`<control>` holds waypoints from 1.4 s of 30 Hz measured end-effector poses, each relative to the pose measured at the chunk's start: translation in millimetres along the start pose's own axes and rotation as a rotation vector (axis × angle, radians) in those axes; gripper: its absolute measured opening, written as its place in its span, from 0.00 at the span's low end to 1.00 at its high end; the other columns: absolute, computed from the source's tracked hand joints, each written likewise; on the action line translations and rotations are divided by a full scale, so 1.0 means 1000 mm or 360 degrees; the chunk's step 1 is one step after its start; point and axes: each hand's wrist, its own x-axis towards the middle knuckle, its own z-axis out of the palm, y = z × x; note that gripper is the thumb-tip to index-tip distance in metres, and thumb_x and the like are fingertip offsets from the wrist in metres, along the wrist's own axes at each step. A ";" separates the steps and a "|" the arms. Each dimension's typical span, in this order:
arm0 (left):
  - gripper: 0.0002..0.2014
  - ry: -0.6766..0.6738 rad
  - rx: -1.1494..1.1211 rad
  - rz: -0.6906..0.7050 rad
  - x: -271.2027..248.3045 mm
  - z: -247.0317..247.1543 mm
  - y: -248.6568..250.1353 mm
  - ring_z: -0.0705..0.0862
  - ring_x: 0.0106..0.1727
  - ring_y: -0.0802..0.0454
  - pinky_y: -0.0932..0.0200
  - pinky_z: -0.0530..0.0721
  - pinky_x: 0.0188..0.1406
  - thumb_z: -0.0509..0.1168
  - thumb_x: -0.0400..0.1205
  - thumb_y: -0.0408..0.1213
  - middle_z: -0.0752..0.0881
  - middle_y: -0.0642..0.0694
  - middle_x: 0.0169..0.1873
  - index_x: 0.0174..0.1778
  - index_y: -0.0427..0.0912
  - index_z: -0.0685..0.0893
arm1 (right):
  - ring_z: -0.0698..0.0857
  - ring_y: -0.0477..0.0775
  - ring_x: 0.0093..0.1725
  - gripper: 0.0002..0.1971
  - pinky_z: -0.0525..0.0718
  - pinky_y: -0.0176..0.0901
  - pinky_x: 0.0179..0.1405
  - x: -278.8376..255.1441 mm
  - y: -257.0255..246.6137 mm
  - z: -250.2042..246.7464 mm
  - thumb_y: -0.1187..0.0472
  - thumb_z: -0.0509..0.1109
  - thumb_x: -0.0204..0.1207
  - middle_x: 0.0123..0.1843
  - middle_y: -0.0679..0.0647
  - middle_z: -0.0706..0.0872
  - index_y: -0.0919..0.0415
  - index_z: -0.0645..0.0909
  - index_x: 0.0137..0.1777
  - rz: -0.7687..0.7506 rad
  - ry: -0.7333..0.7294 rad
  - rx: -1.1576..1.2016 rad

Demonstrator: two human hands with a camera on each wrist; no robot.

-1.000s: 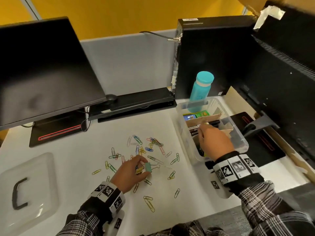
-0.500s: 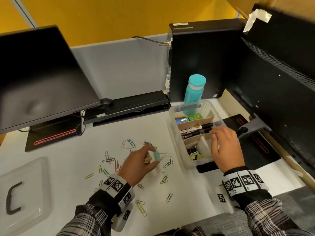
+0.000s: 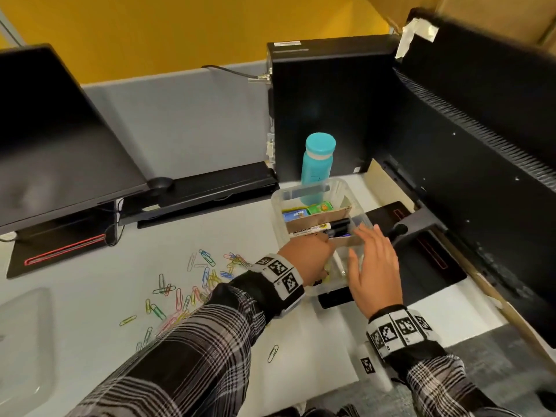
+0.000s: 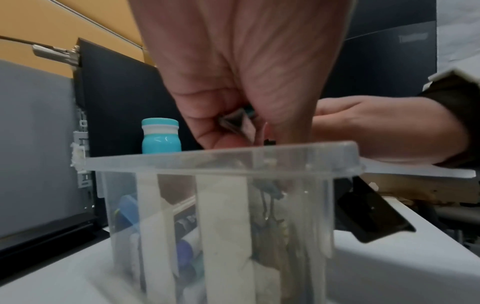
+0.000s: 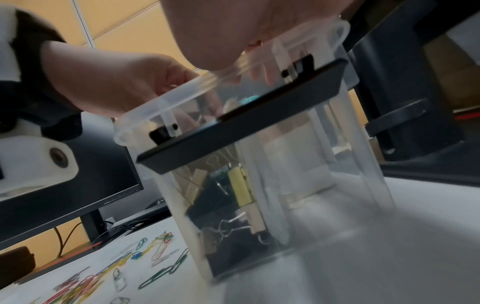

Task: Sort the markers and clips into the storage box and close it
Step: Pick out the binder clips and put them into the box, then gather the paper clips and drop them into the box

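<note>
The clear storage box (image 3: 278,203) stands open right of centre, with cardboard dividers. Markers (image 3: 319,228) lie in its middle compartment. My left hand (image 3: 313,254) reaches over the near compartment and pinches a small teal binder clip (image 4: 239,123) just above the box rim (image 4: 182,160). More binder clips (image 5: 241,189) lie at the bottom of that compartment. My right hand (image 3: 370,245) rests with straight fingers on the box's right rim. Several coloured paper clips (image 3: 207,275) are scattered on the desk left of the box.
The clear lid (image 3: 21,341) with a black handle lies at the desk's near left. A teal bottle (image 3: 317,164) stands behind the box, against a black computer tower (image 3: 325,109). Monitor stands flank the work area on both sides.
My left hand lifted the binder clip from the paper clip pile and carried it right, over the box. My right hand came out of the box and settled on its right rim.
</note>
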 end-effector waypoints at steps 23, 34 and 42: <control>0.15 0.0479 -0.1043 -0.1157 -0.240 0.116 -0.163 0.80 0.47 0.64 0.65 0.78 0.43 0.74 0.73 0.51 0.83 0.55 0.48 0.52 0.53 0.81 | 0.83 0.61 0.54 0.33 0.81 0.49 0.48 -0.063 -0.074 0.075 0.46 0.74 0.68 0.63 0.53 0.72 0.53 0.63 0.69 -0.0325 -0.1740 -0.0305; 0.19 0.0137 -0.1271 -0.1527 -0.351 0.158 -0.176 0.81 0.34 0.52 0.61 0.80 0.39 0.84 0.60 0.41 0.85 0.43 0.36 0.40 0.48 0.82 | 0.75 0.45 0.37 0.13 0.83 0.45 0.44 -0.070 -0.122 0.119 0.60 0.71 0.74 0.40 0.47 0.76 0.54 0.74 0.56 -0.0226 -0.1549 0.0278; 0.09 0.0364 -0.1420 -0.1338 -0.271 0.152 -0.169 0.80 0.30 0.68 0.77 0.77 0.33 0.78 0.68 0.32 0.86 0.54 0.33 0.39 0.46 0.86 | 0.72 0.43 0.32 0.18 0.72 0.39 0.33 -0.085 -0.146 0.122 0.52 0.78 0.67 0.34 0.42 0.73 0.52 0.73 0.49 -0.0628 -0.2002 0.0076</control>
